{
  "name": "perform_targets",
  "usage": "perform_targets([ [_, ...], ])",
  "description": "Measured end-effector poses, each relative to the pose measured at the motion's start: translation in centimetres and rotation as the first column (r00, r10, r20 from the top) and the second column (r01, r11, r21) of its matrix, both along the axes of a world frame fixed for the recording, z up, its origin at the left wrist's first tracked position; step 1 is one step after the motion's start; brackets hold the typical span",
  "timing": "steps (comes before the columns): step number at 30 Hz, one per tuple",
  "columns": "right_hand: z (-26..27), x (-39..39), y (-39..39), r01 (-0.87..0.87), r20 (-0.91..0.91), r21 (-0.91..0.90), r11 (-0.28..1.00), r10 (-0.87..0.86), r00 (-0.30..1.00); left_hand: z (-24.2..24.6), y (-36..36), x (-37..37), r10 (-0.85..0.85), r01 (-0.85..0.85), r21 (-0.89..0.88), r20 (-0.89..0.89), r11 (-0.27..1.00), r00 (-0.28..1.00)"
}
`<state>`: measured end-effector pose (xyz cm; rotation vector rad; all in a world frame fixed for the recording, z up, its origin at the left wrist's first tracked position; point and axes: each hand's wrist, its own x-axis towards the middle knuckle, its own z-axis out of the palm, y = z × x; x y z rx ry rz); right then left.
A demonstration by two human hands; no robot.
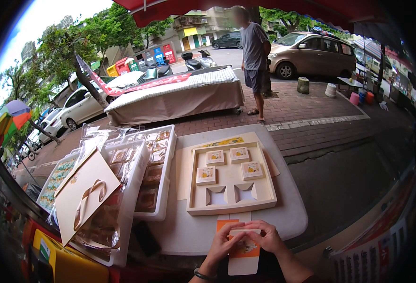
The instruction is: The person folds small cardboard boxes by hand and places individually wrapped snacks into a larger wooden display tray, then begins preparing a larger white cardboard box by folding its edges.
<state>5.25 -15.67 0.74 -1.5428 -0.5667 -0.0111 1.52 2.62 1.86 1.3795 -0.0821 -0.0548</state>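
Note:
At the table's near edge, my left hand [225, 240] and my right hand [266, 236] hold an orange-and-cream paper carton [245, 252] printed with white flowers. Fingers of both hands meet at its upper edge, and a long cream flap hangs toward me. Just beyond my hands lies a shallow cream cardboard gift box [232, 209]. In it sit several small square printed boxes, one at the left front being a floral box [206, 176]. Its front part has two square recesses, the right one a folded-paper well [245, 192]. A flat orange piece [225, 225] shows behind my left hand; whether it joins the carton, I cannot tell.
White plastic crates [162, 208] of wrapped pastries stand at the left. A cream gift bag [87, 191] with a ribbon handle lies across them. The light table [289, 212] has rounded corners. Beyond, a person [255, 49] stands beside a cloth-covered stall [176, 100].

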Motion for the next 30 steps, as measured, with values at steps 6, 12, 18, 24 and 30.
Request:
perform_targets([
  [6, -0.2, -0.1, 0.4, -0.010, 0.014, 0.015, 1.000, 0.010, 1.000, -1.2, 0.6, 0.4, 0.039, -0.049, 0.110, 0.094, 0.993, 0.995],
  [12, 0.2, 0.4, 0.2, 0.025, -0.007, 0.030, 0.999, -0.025, 1.000, 0.4, 0.2, 0.1, 0.054, -0.056, -0.129, -0.018, 0.990, 0.998],
  [18, 0.1, -0.3, -0.1, 0.031, -0.098, 0.044, 0.999, -0.026, 0.995, -1.1, 0.6, 0.4, 0.022, -0.018, -0.057, 0.074, 0.998, 0.997],
  [24, -0.1, -0.2, -0.6, 0.011, -0.036, 0.014, 1.000, -0.011, 0.999, -0.3, 0.1, 0.0, 0.005, 0.001, -0.112, 0.052, 0.994, 0.999],
  [30, 0.3, -0.1, -1.3, -0.152, -0.159, 0.051, 0.987, 0.158, 0.974, -0.5, 0.7, 0.2, -0.042, 0.047, -0.044, 0.109, 0.998, 0.993],
])
